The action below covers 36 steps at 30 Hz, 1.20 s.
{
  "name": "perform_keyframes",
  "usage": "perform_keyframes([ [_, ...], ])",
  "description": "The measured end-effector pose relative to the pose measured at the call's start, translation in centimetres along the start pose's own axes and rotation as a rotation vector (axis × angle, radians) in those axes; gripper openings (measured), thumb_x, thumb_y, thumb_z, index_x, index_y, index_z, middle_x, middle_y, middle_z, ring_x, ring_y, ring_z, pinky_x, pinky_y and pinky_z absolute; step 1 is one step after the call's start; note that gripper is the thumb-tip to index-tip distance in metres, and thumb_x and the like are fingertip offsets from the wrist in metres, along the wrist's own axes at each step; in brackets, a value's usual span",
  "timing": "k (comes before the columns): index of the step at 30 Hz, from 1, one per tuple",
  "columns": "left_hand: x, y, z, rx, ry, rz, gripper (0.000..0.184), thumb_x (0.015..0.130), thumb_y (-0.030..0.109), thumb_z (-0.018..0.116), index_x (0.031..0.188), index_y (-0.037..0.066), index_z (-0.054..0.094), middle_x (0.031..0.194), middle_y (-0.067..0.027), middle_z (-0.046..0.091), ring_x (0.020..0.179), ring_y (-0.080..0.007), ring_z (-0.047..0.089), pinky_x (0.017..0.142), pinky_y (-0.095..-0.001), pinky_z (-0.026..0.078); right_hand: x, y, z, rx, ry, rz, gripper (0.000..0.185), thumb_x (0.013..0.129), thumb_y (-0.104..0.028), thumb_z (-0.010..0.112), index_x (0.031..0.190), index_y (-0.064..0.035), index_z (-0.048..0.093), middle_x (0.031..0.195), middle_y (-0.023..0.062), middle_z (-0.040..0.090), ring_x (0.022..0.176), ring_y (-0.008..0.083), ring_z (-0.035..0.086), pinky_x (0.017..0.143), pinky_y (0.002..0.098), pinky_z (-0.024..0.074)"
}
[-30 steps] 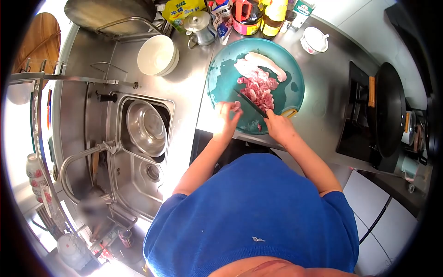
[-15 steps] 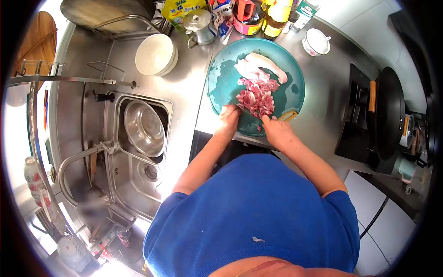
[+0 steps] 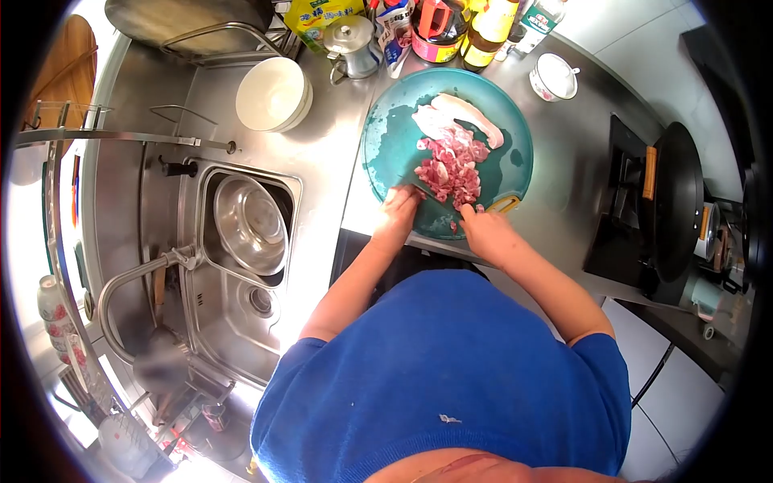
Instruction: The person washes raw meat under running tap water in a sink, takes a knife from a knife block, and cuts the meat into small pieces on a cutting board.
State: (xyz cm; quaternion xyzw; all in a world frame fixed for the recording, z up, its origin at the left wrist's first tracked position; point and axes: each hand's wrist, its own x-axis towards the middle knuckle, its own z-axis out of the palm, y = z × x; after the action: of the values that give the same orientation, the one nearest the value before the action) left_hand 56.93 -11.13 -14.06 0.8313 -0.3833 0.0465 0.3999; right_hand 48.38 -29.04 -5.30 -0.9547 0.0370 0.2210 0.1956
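A round green cutting board (image 3: 386,157) lies on the counter in front of me. Sliced raw meat (image 3: 451,173) is heaped at its middle, and an uncut pale strip of meat (image 3: 471,117) curves along the far side. My right hand (image 3: 487,235) is closed at the board's near edge, gripping a knife (image 3: 436,196). Its blade shows only as a thin dark line against the near side of the heap. My left hand (image 3: 394,216) is closed at the blade's other end, fingertips pressed together there. Small meat bits lie by the right hand.
Left of the board are stacked cream bowls (image 3: 270,95) and a double sink (image 3: 294,217) holding a metal basin (image 3: 251,225). Bottles (image 3: 489,32) and a metal pot (image 3: 352,44) line the back. A small white bowl (image 3: 554,78) stands right, before the stove's wok (image 3: 679,201).
The view has shifted very slightly. Both hands and the knife hold nearly the same place by the meat, and the heap looks almost unchanged.
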Motion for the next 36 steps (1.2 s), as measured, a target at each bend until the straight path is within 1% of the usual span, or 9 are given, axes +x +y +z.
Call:
perform_keyframes([
  [3, 0.0, -0.1, 0.4, -0.018, 0.026, 0.008, 0.018, 0.071, -0.004, 0.062, 0.088, 0.003, 0.063, 0.097, -0.0097, 0.061, 0.091, -0.0292, 0.059, 0.076, -0.0368, 0.05, 1.1, -0.5, 0.6, 0.032, -0.033, -0.008, 0.012, 0.083, -0.008, 0.049, 0.092, -0.0005, 0.047, 0.074, 0.0233, 0.064, 0.073, 0.0397, 0.064, 0.067, 0.0474, 0.0505],
  [5, 0.0, -0.3, 0.5, -0.014, 0.041, 0.012, 0.019, 0.071, -0.004, 0.062, 0.088, 0.003, 0.063, 0.097, -0.0095, 0.061, 0.091, -0.0288, 0.059, 0.076, -0.0368, 0.051, 4.6, -1.0, 2.8, 0.139, 0.083, -0.063, 0.02, 0.089, -0.019, 0.051, 0.097, -0.0012, 0.046, 0.069, 0.0245, 0.061, 0.068, 0.0425, 0.061, 0.065, 0.0511, 0.0479],
  [9, -0.1, -0.3, -0.6, -0.017, -0.015, 0.021, 0.019, 0.071, -0.003, 0.063, 0.089, 0.003, 0.063, 0.097, -0.0102, 0.061, 0.091, -0.0287, 0.058, 0.076, -0.0365, 0.049, 6.5, -1.6, 2.9, 0.125, 0.096, -0.051, 0.021, 0.088, -0.019, 0.052, 0.096, -0.0006, 0.046, 0.071, 0.0244, 0.061, 0.071, 0.0436, 0.061, 0.065, 0.0511, 0.0477],
  [11, 0.1, -0.1, -0.4, -0.032, -0.019, 0.036, 0.018, 0.072, -0.003, 0.064, 0.09, 0.003, 0.063, 0.096, -0.0105, 0.06, 0.09, -0.0291, 0.058, 0.077, -0.0366, 0.049, 4.1, -0.5, 2.1, 0.141, 0.076, -0.047, 0.021, 0.088, -0.019, 0.052, 0.095, -0.0006, 0.045, 0.072, 0.0248, 0.061, 0.072, 0.0439, 0.061, 0.065, 0.0511, 0.0476],
  [13, -0.9, 0.4, -0.5, 0.034, 0.009, -0.108, 0.02, 0.072, -0.001, 0.066, 0.092, 0.003, 0.062, 0.093, -0.0102, 0.059, 0.088, -0.0298, 0.057, 0.076, -0.0373, 0.048, 1.5, 0.4, 1.7, 0.161, 0.043, -0.048, 0.021, 0.089, -0.019, 0.052, 0.094, -0.0007, 0.044, 0.072, 0.0253, 0.061, 0.073, 0.0441, 0.06, 0.066, 0.051, 0.0476],
  [18, 0.2, 0.5, 0.3, 0.004, 0.034, -0.073, 0.022, 0.071, -0.002, 0.066, 0.091, 0.003, 0.06, 0.091, -0.0095, 0.059, 0.086, -0.0297, 0.056, 0.073, -0.0372, 0.048, -0.7, 1.7, 0.6, 0.158, -0.011, 0.086, 0.019, 0.09, -0.019, 0.049, 0.095, -0.0011, 0.046, 0.079, 0.0236, 0.063, 0.08, 0.0415, 0.061, 0.071, 0.0491, 0.0473],
  [24, 1.0, 0.7, -1.4, -0.103, 0.11, 0.063, 0.026, 0.068, -0.009, 0.062, 0.09, 0.003, 0.06, 0.097, -0.0106, 0.059, 0.088, -0.0289, 0.057, 0.074, -0.0362, 0.048, -0.2, 1.8, 0.8, 0.16, 0.014, 0.1, 0.019, 0.091, -0.019, 0.049, 0.092, -0.0006, 0.044, 0.078, 0.023, 0.063, 0.078, 0.0417, 0.061, 0.07, 0.0494, 0.0475],
  [27, 0.3, 0.1, -1.8, 0.026, -0.043, 0.087, 0.031, 0.066, -0.01, 0.062, 0.094, 0.002, 0.061, 0.1, -0.0121, 0.058, 0.087, -0.029, 0.057, 0.076, -0.0349, 0.047, -0.5, 1.9, 0.8, 0.157, 0.041, 0.076, 0.019, 0.091, -0.019, 0.049, 0.092, -0.0006, 0.044, 0.075, 0.0225, 0.063, 0.075, 0.0413, 0.062, 0.067, 0.0494, 0.048],
  [36, -0.4, -0.1, -0.1, -0.02, 0.038, -0.029, 0.022, 0.072, -0.005, 0.062, 0.094, 0.002, 0.064, 0.099, -0.0107, 0.06, 0.088, -0.0304, 0.058, 0.079, -0.0374, 0.047, -1.0, 0.9, 0.5, -0.084, -0.06, 0.024, 0.014, 0.084, -0.011, 0.052, 0.093, -0.0028, 0.046, 0.071, 0.021, 0.063, 0.072, 0.0375, 0.064, 0.065, 0.0462, 0.051],
])
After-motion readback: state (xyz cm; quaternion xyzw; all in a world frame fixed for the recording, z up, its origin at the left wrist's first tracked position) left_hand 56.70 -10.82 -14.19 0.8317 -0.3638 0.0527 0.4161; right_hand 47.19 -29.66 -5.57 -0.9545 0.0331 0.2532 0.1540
